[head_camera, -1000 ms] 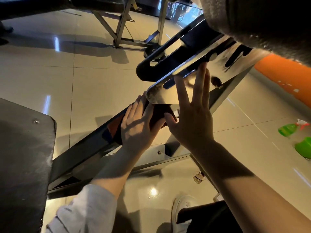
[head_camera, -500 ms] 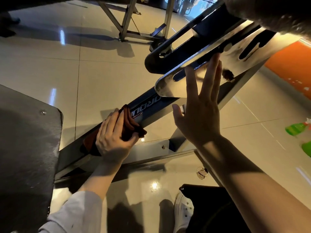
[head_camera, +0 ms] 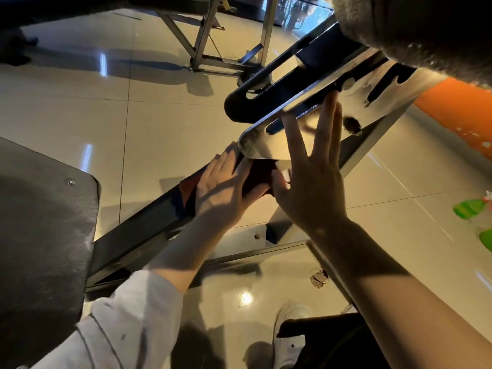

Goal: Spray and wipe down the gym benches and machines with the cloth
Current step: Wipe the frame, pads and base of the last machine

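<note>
A dark red cloth [head_camera: 259,173] lies on the black slanted frame bar [head_camera: 149,219] of a gym bench. My left hand [head_camera: 223,187] presses the cloth flat against the bar with straight fingers, just below the shiny metal adjustment plate [head_camera: 269,147]. My right hand [head_camera: 311,182] rests flat on that plate, fingers spread and straight. A green spray bottle [head_camera: 470,207] lies on the floor at the far right, away from both hands.
A black bench pad [head_camera: 40,235] fills the lower left. Another machine's steel frame [head_camera: 210,41] stands at the top. An orange wall strip [head_camera: 458,107] runs at the right. A second green object [head_camera: 486,237] sits at the right edge. My white shoe [head_camera: 290,331] is below.
My left hand slid the cloth down the bar toward the pad, then back up to just under the metal plate. My right hand stayed on the plate.
</note>
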Demonstrator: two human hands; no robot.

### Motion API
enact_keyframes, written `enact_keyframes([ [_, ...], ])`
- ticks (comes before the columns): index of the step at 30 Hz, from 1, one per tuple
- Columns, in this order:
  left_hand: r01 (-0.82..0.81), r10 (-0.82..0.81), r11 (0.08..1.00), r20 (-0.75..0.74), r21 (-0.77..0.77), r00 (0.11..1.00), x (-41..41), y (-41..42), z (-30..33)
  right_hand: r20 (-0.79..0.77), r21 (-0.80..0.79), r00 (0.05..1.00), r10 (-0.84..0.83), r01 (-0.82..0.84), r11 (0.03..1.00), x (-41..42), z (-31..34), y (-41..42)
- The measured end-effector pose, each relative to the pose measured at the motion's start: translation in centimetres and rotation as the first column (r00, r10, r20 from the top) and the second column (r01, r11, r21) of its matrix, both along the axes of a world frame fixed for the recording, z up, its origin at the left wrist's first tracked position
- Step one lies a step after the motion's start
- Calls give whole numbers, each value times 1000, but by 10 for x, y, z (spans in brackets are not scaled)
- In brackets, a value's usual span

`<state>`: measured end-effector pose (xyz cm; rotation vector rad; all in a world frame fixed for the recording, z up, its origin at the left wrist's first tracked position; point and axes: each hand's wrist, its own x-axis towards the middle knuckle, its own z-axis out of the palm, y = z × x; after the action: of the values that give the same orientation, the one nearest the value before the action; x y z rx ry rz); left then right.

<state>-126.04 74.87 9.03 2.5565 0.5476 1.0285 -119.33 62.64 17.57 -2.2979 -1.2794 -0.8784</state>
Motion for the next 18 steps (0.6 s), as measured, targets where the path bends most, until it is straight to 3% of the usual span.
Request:
enact_keyframes([
  [3, 39, -41, 998, 36, 54, 998, -44, 25, -41, 29, -9, 1000, 3, -3, 1000, 3, -1, -4],
  [9, -154, 154, 988, -16, -14, 988, -107, 45, -107, 15, 17, 998, -59, 59, 998, -2, -1, 4],
  [18, -160, 132, 981, 218, 114, 967, -16, 7, -35, 23, 22, 998, -66, 66, 998, -9, 2, 10],
])
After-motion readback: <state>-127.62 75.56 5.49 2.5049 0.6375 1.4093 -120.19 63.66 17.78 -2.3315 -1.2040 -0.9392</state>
